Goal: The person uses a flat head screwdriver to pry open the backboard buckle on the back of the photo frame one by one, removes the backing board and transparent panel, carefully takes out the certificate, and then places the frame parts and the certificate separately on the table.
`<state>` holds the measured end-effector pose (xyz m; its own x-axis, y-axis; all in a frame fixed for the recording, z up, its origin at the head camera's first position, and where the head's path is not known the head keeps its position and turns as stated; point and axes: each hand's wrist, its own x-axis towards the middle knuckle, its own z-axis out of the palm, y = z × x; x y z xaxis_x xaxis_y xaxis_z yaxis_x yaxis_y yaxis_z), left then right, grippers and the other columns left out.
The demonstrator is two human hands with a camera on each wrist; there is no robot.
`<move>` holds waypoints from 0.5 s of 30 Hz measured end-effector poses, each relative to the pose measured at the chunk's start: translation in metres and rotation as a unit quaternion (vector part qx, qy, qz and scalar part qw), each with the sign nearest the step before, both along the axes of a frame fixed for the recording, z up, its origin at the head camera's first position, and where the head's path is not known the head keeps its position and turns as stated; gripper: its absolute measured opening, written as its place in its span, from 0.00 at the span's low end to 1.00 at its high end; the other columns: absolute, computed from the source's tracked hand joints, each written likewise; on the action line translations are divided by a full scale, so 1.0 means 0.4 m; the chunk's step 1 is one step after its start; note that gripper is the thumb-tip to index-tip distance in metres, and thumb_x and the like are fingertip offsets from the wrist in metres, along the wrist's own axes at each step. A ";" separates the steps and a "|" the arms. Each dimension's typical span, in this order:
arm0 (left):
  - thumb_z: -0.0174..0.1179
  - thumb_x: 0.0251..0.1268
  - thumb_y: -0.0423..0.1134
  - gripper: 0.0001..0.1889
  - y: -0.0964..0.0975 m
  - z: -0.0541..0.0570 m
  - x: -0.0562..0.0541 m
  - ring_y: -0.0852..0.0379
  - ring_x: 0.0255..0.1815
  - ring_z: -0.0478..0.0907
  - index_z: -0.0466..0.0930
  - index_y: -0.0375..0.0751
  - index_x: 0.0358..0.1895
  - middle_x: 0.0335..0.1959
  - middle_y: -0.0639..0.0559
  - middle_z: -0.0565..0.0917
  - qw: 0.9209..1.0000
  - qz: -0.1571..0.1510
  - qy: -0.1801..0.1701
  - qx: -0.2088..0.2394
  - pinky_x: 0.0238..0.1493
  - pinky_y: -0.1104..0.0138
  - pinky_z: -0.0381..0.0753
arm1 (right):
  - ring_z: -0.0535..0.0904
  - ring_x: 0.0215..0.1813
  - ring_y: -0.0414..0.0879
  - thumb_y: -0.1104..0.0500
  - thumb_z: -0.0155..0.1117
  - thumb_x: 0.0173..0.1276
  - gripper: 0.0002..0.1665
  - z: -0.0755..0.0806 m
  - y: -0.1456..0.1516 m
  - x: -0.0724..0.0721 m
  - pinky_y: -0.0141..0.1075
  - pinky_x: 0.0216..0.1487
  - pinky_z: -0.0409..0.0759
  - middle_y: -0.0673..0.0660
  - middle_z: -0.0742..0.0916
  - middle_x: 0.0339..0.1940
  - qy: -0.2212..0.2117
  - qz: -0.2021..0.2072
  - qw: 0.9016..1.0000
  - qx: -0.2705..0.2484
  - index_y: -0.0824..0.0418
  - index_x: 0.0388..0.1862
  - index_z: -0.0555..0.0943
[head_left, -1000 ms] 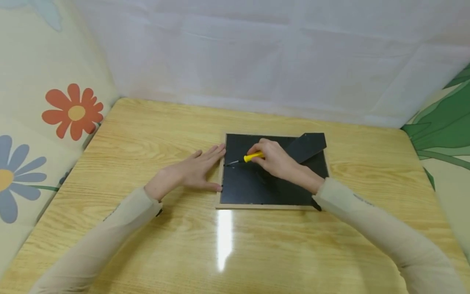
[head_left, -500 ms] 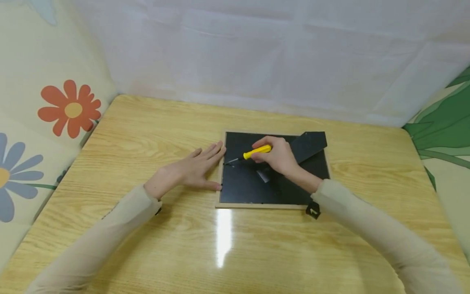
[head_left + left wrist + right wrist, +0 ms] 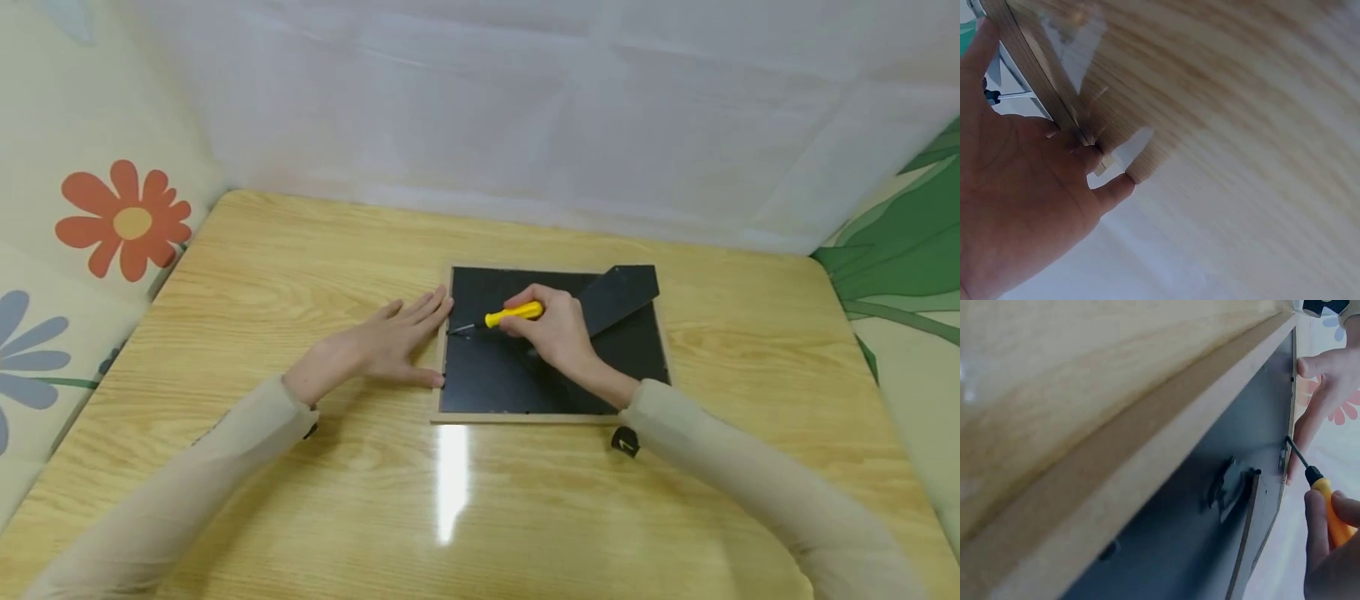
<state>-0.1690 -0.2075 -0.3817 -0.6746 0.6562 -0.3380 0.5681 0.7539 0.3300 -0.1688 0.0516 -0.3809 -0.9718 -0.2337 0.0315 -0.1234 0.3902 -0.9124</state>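
A picture frame with a thin wooden rim lies back up on the table. Its black backing board carries a black easel stand leg, slanting past the top right corner. My right hand pinches a yellow screwdriver between thumb and fingers. In the right wrist view, the screwdriver has its tip at the backing's edge, by a small dark metal tab. Along the frame's left side my left hand rests with fingers spread, fingertips and thumb touching the rim.
The wooden table extends around the frame on all sides. Behind it hangs a white cloth. Walls with painted flowers and leaves stand at the sides. A black wrist strap piece shows under the right sleeve.
The screwdriver's tip stays at the frame's left edge while my right hand has shifted its grip on the handle. My left hand stays on the rim. The whole view has drifted slightly.
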 end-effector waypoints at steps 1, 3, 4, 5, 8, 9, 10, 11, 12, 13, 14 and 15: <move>0.55 0.61 0.68 0.57 0.000 0.002 0.000 0.44 0.77 0.31 0.30 0.38 0.77 0.77 0.41 0.28 1.000 0.001 0.000 -0.002 0.71 0.41 0.37 | 0.86 0.33 0.45 0.64 0.72 0.59 0.12 0.001 -0.003 -0.002 0.34 0.34 0.84 0.58 0.88 0.36 0.000 -0.001 1.000 -0.003 0.66 0.41 0.84; 0.55 0.60 0.68 0.58 0.000 0.004 0.001 0.45 0.77 0.31 0.30 0.38 0.77 0.77 0.42 0.28 1.000 0.003 -0.002 -0.003 0.71 0.41 0.37 | 0.86 0.34 0.45 0.64 0.72 0.59 0.13 0.004 -0.008 -0.007 0.34 0.35 0.84 0.59 0.87 0.37 -0.001 0.002 1.000 -0.018 0.67 0.42 0.84; 0.55 0.60 0.68 0.58 0.001 0.005 0.001 0.45 0.77 0.31 0.29 0.38 0.77 0.77 0.42 0.28 1.000 0.002 -0.003 -0.004 0.71 0.41 0.37 | 0.86 0.34 0.46 0.64 0.72 0.59 0.14 0.005 -0.010 -0.010 0.35 0.35 0.84 0.59 0.87 0.37 -0.004 0.004 1.000 -0.028 0.68 0.43 0.83; 0.55 0.60 0.69 0.58 0.002 0.006 0.000 0.46 0.77 0.31 0.29 0.38 0.77 0.77 0.42 0.28 1.000 0.003 -0.003 -0.006 0.71 0.42 0.37 | 0.86 0.35 0.47 0.64 0.72 0.59 0.15 0.007 -0.012 -0.013 0.35 0.36 0.85 0.60 0.87 0.37 -0.006 0.007 0.999 -0.038 0.69 0.44 0.83; 0.55 0.60 0.69 0.59 0.004 0.005 -0.003 0.46 0.77 0.31 0.27 0.38 0.76 0.77 0.43 0.28 1.000 0.006 -0.005 -0.007 0.72 0.43 0.37 | 0.86 0.36 0.48 0.64 0.72 0.59 0.18 0.011 -0.019 -0.022 0.38 0.37 0.85 0.62 0.87 0.38 -0.013 0.011 0.998 -0.063 0.71 0.47 0.81; 0.55 0.59 0.69 0.60 0.005 0.005 -0.004 0.46 0.77 0.31 0.27 0.37 0.76 0.77 0.42 0.28 1.000 0.007 -0.005 -0.008 0.72 0.43 0.36 | 0.86 0.36 0.49 0.64 0.72 0.60 0.19 0.012 -0.022 -0.023 0.38 0.37 0.85 0.62 0.87 0.38 -0.016 0.010 0.998 -0.066 0.71 0.47 0.80; 0.55 0.59 0.69 0.60 0.005 0.005 -0.004 0.46 0.77 0.31 0.27 0.37 0.76 0.77 0.42 0.28 1.000 0.006 -0.003 -0.010 0.72 0.43 0.37 | 0.86 0.36 0.48 0.64 0.71 0.60 0.18 0.014 -0.025 -0.024 0.38 0.37 0.85 0.62 0.87 0.38 -0.017 0.010 0.998 -0.066 0.71 0.47 0.80; 0.56 0.59 0.69 0.60 0.004 0.004 -0.005 0.46 0.77 0.31 0.27 0.37 0.76 0.77 0.42 0.29 1.000 0.007 -0.001 -0.012 0.72 0.43 0.37 | 0.86 0.36 0.48 0.64 0.72 0.60 0.18 0.016 -0.029 -0.024 0.39 0.37 0.85 0.62 0.87 0.37 -0.015 0.011 0.998 -0.063 0.71 0.47 0.80; 0.56 0.59 0.69 0.60 0.003 0.004 -0.005 0.46 0.77 0.32 0.27 0.36 0.76 0.77 0.42 0.29 1.000 0.007 0.000 -0.013 0.72 0.43 0.37 | 0.86 0.36 0.48 0.64 0.72 0.60 0.18 0.018 -0.033 -0.024 0.39 0.37 0.85 0.61 0.87 0.37 -0.014 0.015 0.998 -0.059 0.71 0.47 0.80; 0.56 0.58 0.69 0.60 0.003 0.005 -0.005 0.46 0.77 0.32 0.27 0.36 0.76 0.77 0.42 0.29 1.000 0.007 0.000 -0.017 0.72 0.43 0.37 | 0.86 0.35 0.47 0.63 0.71 0.60 0.17 0.021 -0.038 -0.024 0.39 0.37 0.85 0.61 0.87 0.37 -0.010 0.019 0.998 -0.051 0.70 0.46 0.80; 0.56 0.58 0.69 0.60 0.002 0.006 -0.005 0.46 0.77 0.32 0.28 0.36 0.76 0.77 0.42 0.29 1.000 0.006 0.001 -0.020 0.72 0.43 0.38 | 0.86 0.35 0.47 0.63 0.71 0.60 0.17 0.024 -0.044 -0.023 0.39 0.36 0.85 0.60 0.88 0.36 -0.004 0.024 0.999 -0.043 0.70 0.46 0.81; 0.56 0.58 0.69 0.60 0.002 0.007 -0.004 0.46 0.77 0.32 0.28 0.36 0.76 0.77 0.42 0.29 1.000 0.006 0.001 -0.021 0.72 0.43 0.38 | 0.86 0.34 0.46 0.62 0.71 0.61 0.16 0.026 -0.050 -0.023 0.38 0.35 0.85 0.59 0.88 0.36 0.003 0.029 0.999 -0.033 0.69 0.45 0.81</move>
<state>-0.1706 -0.2068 -0.3788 -0.6830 0.6331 -0.3642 0.5591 0.7740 0.2970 -0.1779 0.0318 -0.3704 -0.9562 -0.2877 0.0544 -0.1497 0.3205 -0.9354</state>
